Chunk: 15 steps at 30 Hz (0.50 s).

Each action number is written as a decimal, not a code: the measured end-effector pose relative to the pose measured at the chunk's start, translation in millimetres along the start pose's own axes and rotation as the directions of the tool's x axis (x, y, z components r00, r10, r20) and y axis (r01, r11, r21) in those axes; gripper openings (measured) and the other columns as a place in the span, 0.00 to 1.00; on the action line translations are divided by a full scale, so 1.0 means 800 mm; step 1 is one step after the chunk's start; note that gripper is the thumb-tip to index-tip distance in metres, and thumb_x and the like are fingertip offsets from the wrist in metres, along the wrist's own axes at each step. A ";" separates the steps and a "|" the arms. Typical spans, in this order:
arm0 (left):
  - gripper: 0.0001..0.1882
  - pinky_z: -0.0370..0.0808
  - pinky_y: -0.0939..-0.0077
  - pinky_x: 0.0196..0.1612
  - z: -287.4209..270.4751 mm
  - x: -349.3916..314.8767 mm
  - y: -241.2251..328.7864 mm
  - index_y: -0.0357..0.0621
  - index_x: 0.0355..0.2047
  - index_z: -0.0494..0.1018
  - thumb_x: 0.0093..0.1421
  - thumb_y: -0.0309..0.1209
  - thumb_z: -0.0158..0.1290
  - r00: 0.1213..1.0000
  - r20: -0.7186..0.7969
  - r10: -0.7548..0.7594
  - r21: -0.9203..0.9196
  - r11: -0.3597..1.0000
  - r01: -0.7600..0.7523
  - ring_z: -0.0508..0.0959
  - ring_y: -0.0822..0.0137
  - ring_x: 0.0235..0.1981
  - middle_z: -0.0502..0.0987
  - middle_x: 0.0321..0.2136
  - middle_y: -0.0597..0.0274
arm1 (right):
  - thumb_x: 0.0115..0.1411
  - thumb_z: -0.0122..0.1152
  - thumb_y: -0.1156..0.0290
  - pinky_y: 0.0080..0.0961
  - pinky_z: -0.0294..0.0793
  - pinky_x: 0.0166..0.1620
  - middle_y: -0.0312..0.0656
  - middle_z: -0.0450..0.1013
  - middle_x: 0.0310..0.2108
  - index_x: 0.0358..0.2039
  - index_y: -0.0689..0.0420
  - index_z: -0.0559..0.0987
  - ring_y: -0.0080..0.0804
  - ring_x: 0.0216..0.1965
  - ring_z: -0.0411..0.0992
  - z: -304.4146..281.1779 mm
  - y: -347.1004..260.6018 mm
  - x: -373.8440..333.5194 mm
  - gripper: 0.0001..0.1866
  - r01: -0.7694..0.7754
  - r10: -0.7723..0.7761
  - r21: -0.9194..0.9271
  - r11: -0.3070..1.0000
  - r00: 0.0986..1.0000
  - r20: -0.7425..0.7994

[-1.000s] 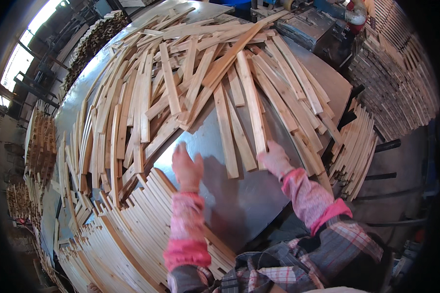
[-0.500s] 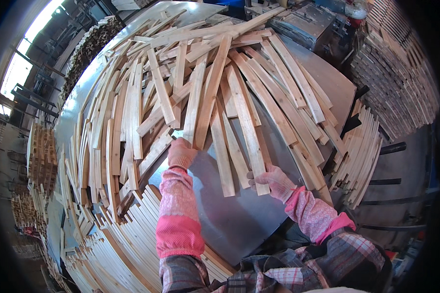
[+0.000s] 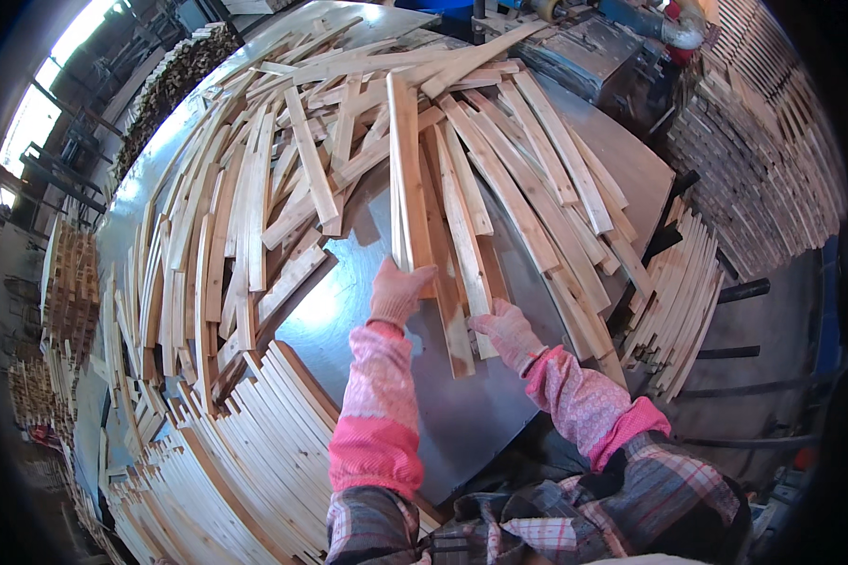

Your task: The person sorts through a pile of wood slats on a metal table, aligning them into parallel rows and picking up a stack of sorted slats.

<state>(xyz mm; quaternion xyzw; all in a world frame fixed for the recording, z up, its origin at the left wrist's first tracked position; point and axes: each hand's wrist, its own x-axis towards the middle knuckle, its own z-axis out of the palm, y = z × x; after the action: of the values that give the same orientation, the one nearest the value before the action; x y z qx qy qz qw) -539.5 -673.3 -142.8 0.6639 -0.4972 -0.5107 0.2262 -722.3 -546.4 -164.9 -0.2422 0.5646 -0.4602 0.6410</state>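
head | your left hand [image 3: 400, 292] grips slats [image 3: 410, 179], right hand [image 3: 509, 336] pinches another slat [image 3: 462, 226] | near ends held, likely because they face you

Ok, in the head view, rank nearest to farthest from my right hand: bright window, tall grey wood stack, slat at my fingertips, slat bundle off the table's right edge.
1. Slat, right at your right hand.
2. Slat bundle, off the table, right side.
3. Tall grey wood stack, upper right.
4. Bright window, far upper left.
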 end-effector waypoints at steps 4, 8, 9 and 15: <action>0.25 0.80 0.71 0.33 -0.012 -0.101 -0.069 0.32 0.46 0.72 0.57 0.41 0.59 0.954 0.263 0.143 -0.734 0.671 0.102 0.82 0.62 0.30 0.80 0.33 0.52 | 0.59 0.64 0.72 0.24 0.71 0.32 0.33 0.75 0.29 0.40 0.61 0.77 0.22 0.28 0.71 0.009 0.005 -0.048 0.11 -0.018 0.006 -0.192 0.981 0.998 -0.066; 0.27 0.80 0.72 0.36 0.006 -0.241 -0.122 0.37 0.53 0.68 0.55 0.34 0.59 0.917 0.378 0.123 -0.819 0.507 0.269 0.81 0.67 0.33 0.79 0.36 0.58 | 0.58 0.68 0.63 0.25 0.74 0.37 0.38 0.75 0.35 0.49 0.62 0.74 0.25 0.34 0.73 0.023 0.012 -0.126 0.22 -0.010 0.025 -0.125 0.992 0.993 0.119; 0.25 0.79 0.73 0.34 0.019 -0.282 -0.122 0.36 0.51 0.69 0.57 0.36 0.60 0.950 0.302 0.079 -0.822 0.527 0.217 0.80 0.67 0.32 0.79 0.35 0.58 | 0.58 0.69 0.61 0.26 0.75 0.41 0.40 0.76 0.38 0.51 0.61 0.73 0.27 0.37 0.74 0.030 0.028 -0.145 0.26 0.016 -0.006 -0.046 0.999 0.980 0.200; 0.20 0.77 0.76 0.34 0.065 -0.427 -0.163 0.39 0.49 0.70 0.59 0.30 0.61 0.943 0.153 -0.296 -0.614 0.720 0.325 0.78 0.71 0.31 0.78 0.33 0.64 | 0.50 0.74 0.57 0.31 0.73 0.53 0.49 0.76 0.47 0.57 0.61 0.70 0.38 0.49 0.75 0.035 0.108 -0.225 0.38 -0.106 0.276 -0.544 0.832 0.930 0.241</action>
<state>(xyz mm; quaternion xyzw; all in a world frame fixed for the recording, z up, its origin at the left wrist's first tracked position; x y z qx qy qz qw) -525.4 -305.7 -112.9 0.6118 -0.1838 -0.6923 0.3357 -657.7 -357.2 -139.6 -0.4177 0.5819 -0.1784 0.6747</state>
